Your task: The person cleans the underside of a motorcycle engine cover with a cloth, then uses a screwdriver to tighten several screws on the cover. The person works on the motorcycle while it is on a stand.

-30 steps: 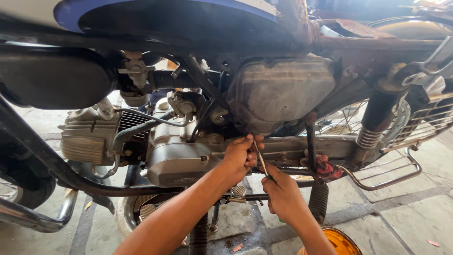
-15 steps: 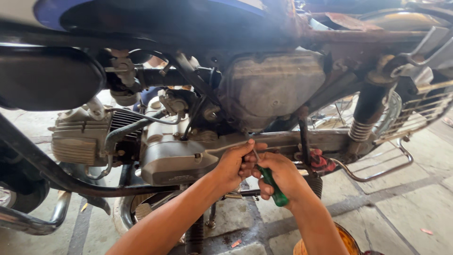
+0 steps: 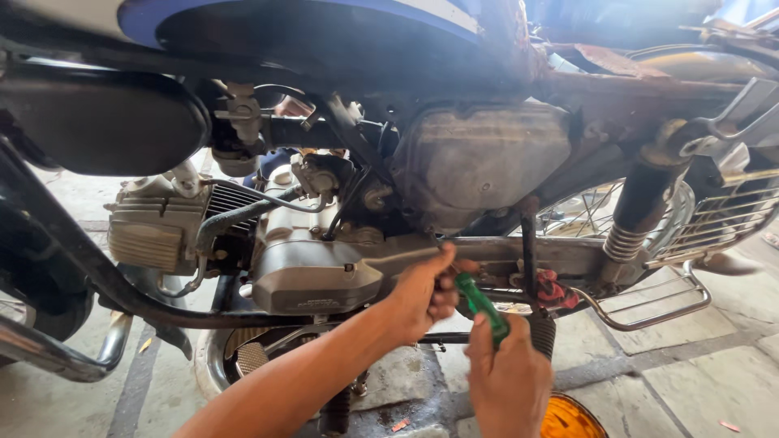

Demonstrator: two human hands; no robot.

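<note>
Item: screwdriver (image 3: 480, 302), green translucent handle. The handle is clasped at its lower end by the right hand (image 3: 507, 377) and at its upper end by the left hand (image 3: 422, 292); only a short green length is seen between the two grips. The shaft runs up from the left-hand grip toward the underside of the motorcycle frame (image 3: 503, 251); its tip is hidden behind the left fingers, and what it meets cannot be told.

Left hand: clenched around the upper handle, knuckles turned toward the camera, thumb side up. The forearm is stretched in from the lower left, rising diagonally to the grip.

Right hand: closed on the lower handle from beneath, back of the hand toward the camera, index finger laid along the green plastic. The wrist enters from the bottom edge, nearly upright.

Surroundings, placed from the grip: engine casing (image 3: 312, 272) just to the left, touching or nearly touching the left hand; side cover (image 3: 487, 162), grey and dusty, directly above; red rag (image 3: 556, 288) just to the right, wrapped on the frame; upright black rod (image 3: 529, 251) between grip and rag; rear spring (image 3: 625, 239) well to the right; orange round object (image 3: 568, 418) below the right hand; paved floor (image 3: 698, 381) beneath.
</note>
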